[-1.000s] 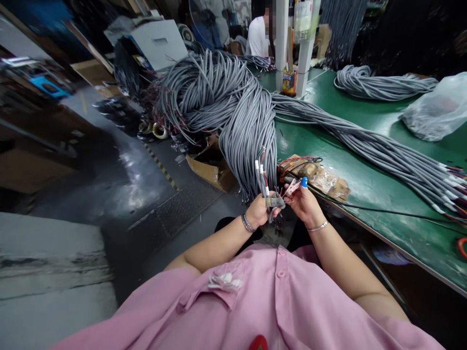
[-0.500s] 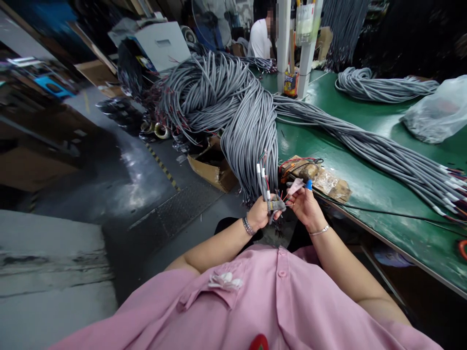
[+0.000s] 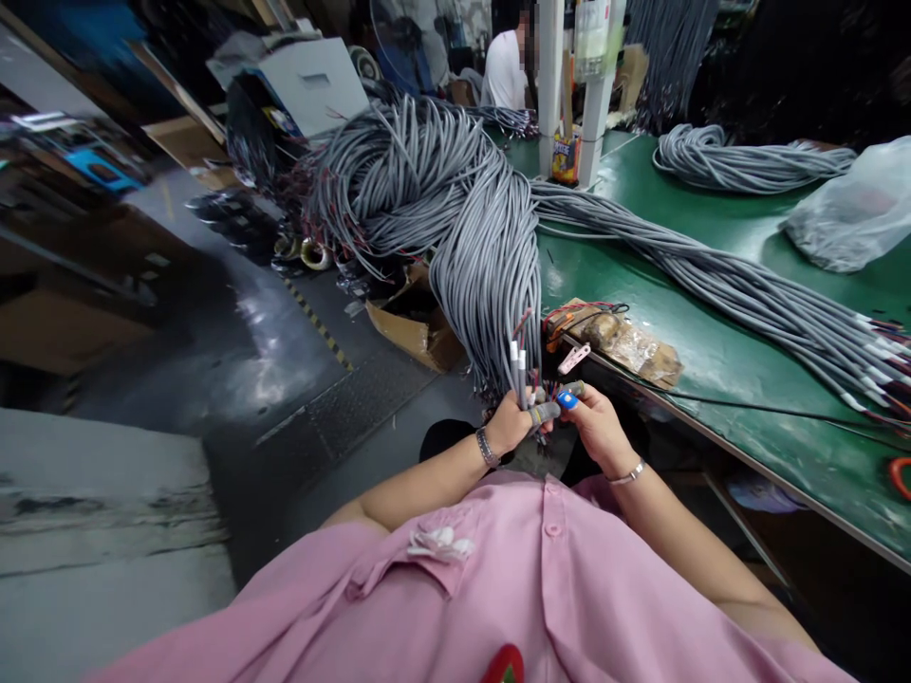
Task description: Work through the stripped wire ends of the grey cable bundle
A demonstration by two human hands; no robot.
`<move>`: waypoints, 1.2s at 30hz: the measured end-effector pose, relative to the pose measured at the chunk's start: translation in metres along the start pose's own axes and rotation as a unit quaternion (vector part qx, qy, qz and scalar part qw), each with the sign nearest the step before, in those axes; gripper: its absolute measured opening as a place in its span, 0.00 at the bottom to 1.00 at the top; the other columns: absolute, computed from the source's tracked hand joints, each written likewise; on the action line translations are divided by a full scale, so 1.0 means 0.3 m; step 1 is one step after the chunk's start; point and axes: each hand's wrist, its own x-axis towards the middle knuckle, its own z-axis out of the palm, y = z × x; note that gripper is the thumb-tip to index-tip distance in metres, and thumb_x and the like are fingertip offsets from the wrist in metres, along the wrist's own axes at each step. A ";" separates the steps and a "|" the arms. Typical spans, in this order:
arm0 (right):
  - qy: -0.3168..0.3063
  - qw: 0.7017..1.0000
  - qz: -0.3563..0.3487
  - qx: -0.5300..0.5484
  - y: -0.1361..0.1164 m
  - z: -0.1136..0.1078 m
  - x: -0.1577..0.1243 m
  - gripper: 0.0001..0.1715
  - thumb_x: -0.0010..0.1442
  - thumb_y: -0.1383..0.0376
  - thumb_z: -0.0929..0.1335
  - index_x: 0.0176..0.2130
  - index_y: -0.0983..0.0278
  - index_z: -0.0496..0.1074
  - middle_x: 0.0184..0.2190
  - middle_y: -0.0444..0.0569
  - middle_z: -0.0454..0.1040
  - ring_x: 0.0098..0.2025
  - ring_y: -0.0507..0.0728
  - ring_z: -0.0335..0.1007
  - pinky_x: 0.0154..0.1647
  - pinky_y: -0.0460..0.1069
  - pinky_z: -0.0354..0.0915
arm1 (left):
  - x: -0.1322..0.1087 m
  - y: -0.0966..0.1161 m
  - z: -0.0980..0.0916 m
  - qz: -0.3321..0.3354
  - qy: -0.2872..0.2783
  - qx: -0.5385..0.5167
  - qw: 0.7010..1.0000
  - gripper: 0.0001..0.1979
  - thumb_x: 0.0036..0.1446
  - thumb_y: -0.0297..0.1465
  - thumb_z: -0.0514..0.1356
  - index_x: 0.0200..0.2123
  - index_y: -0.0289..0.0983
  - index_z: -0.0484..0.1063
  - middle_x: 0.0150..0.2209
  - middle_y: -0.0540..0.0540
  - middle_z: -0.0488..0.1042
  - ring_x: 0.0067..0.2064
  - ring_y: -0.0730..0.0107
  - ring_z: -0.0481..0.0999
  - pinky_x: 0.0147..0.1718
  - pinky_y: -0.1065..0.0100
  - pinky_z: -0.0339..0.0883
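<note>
My left hand (image 3: 510, 425) is closed round a few grey cables (image 3: 522, 379), which stand upright with white bands near their upper ends. Thin coloured wires (image 3: 553, 390) fan out between my two hands. My right hand (image 3: 600, 424) pinches at these wires, its thumb in a blue cover (image 3: 567, 399) and a finger in a grey one. Exactly which wires it grips is hidden. Just beyond the right hand, a pink clip (image 3: 573, 358) sits at the edge of a tape-wrapped block (image 3: 622, 343).
A large heap of grey cables (image 3: 491, 228) hangs over the bench's left end. More cables (image 3: 697, 266) run across the green bench (image 3: 604, 270). A clear plastic bag (image 3: 854, 209) lies at right. Below the heap is an open carton (image 3: 409, 332). A person in white (image 3: 504, 71) is behind.
My right hand has moved away from the pink clip, down and left to the wires by my left hand. Its blue-covered thumb now presses there. My left hand keeps its hold.
</note>
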 end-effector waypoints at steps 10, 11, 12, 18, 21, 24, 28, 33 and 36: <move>-0.001 1.000 0.009 -0.027 -0.020 -0.010 0.017 0.12 0.50 0.57 0.75 0.30 0.63 0.77 0.23 0.42 0.73 0.24 0.49 0.62 0.27 0.46 0.58 | -0.008 -0.006 0.001 -0.025 0.009 -0.039 0.999 0.20 0.46 0.44 0.67 0.19 0.33 0.71 0.18 0.46 0.72 0.18 0.75 0.67 0.21 0.72 0.60; 0.002 1.000 0.007 -0.025 -0.017 -0.012 0.017 0.11 0.50 0.57 0.75 0.30 0.63 0.78 0.23 0.42 0.73 0.24 0.49 0.61 0.28 0.46 0.58 | -0.007 -0.012 0.004 -0.025 0.020 -0.052 0.998 0.20 0.46 0.44 0.67 0.20 0.33 0.72 0.18 0.46 0.72 0.18 0.75 0.67 0.20 0.71 0.60; 0.006 1.000 0.006 -0.023 -0.014 -0.014 0.018 0.11 0.50 0.58 0.75 0.30 0.63 0.78 0.24 0.42 0.73 0.24 0.49 0.61 0.28 0.46 0.58 | -0.007 -0.016 0.006 -0.023 0.030 -0.062 0.997 0.19 0.46 0.44 0.67 0.20 0.32 0.72 0.18 0.46 0.72 0.18 0.75 0.67 0.20 0.71 0.60; 0.021 1.000 0.010 -0.010 0.002 -0.015 0.014 0.11 0.50 0.58 0.75 0.30 0.63 0.77 0.25 0.42 0.72 0.25 0.49 0.61 0.28 0.46 0.59 | -0.010 -0.013 0.008 -0.014 0.073 -0.082 0.994 0.18 0.46 0.43 0.67 0.21 0.32 0.73 0.19 0.45 0.74 0.20 0.74 0.70 0.21 0.72 0.60; 0.021 1.000 0.010 -0.012 0.008 -0.015 0.015 0.11 0.50 0.58 0.75 0.29 0.63 0.76 0.24 0.42 0.70 0.25 0.49 0.60 0.28 0.46 0.58 | -0.012 -0.009 0.008 -0.015 0.087 -0.092 0.992 0.18 0.46 0.43 0.67 0.22 0.33 0.73 0.20 0.45 0.74 0.21 0.73 0.70 0.21 0.72 0.61; 0.028 0.999 0.010 -0.013 0.012 -0.017 0.020 0.12 0.50 0.58 0.75 0.28 0.63 0.74 0.23 0.41 0.69 0.25 0.49 0.60 0.29 0.46 0.59 | -0.012 -0.009 0.007 -0.015 0.092 -0.096 0.991 0.17 0.45 0.42 0.68 0.21 0.33 0.73 0.20 0.45 0.74 0.20 0.73 0.70 0.21 0.72 0.62; 0.033 0.999 0.016 -0.012 0.013 -0.015 0.020 0.13 0.49 0.58 0.76 0.28 0.63 0.74 0.24 0.41 0.70 0.25 0.49 0.60 0.29 0.46 0.60 | -0.012 -0.008 0.009 -0.007 0.101 -0.103 0.990 0.17 0.46 0.42 0.68 0.21 0.33 0.73 0.19 0.46 0.73 0.20 0.73 0.70 0.20 0.72 0.61; 0.019 1.000 0.010 -0.001 0.014 -0.015 0.011 0.12 0.50 0.58 0.75 0.28 0.63 0.74 0.23 0.40 0.69 0.25 0.49 0.60 0.29 0.46 0.61 | -0.013 0.002 0.012 -0.007 0.113 -0.107 0.988 0.17 0.44 0.41 0.68 0.19 0.33 0.71 0.17 0.47 0.72 0.19 0.74 0.69 0.18 0.73 0.57; 0.030 0.997 0.023 0.061 0.009 -0.033 0.026 0.16 0.53 0.53 0.73 0.28 0.63 0.73 0.23 0.41 0.69 0.24 0.48 0.59 0.28 0.46 0.63 | -0.011 0.014 0.009 0.002 0.097 -0.131 0.987 0.17 0.45 0.40 0.68 0.19 0.33 0.70 0.16 0.48 0.71 0.18 0.74 0.68 0.17 0.72 0.58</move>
